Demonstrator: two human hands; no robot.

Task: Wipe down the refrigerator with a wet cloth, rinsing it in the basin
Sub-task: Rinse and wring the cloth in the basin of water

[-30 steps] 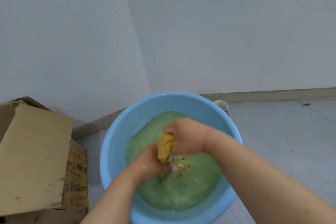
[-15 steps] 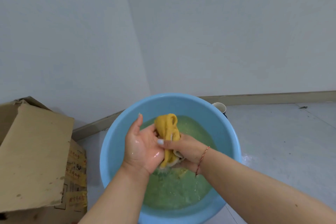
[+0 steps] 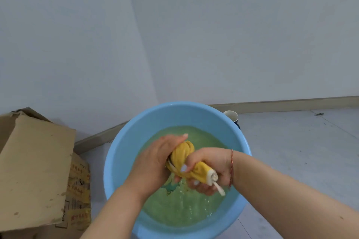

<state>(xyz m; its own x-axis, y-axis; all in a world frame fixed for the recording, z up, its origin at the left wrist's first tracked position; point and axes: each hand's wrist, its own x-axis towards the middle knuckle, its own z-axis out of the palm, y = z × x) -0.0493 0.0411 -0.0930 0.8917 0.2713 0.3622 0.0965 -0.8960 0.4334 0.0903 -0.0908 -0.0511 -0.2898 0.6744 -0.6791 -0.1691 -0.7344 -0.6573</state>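
A round light-blue basin (image 3: pixel 124 147) stands on the floor, holding greenish water with ripples and small splashes. Above the water both hands grip a twisted yellow cloth (image 3: pixel 182 153) with a white edge. My left hand (image 3: pixel 155 161) is wrapped around its left end, fingers closed over the top. My right hand (image 3: pixel 211 167) clenches its right end, where the white rolled hem pokes out of the fist. A red string bracelet circles my right wrist. The refrigerator is not in view.
An open cardboard box (image 3: pixel 37 170) with yellow labels stands left of the basin. A white paper cup (image 3: pixel 231 116) peeks out behind the basin's right rim. Plain white walls meet in a corner behind. Pale floor (image 3: pixel 291 151) stretches to the right.
My left hand, open half a second ago, has closed over the cloth. The cloth has turned from upright to lying across between both fists, twisted tighter. The hands sit slightly higher above the water.
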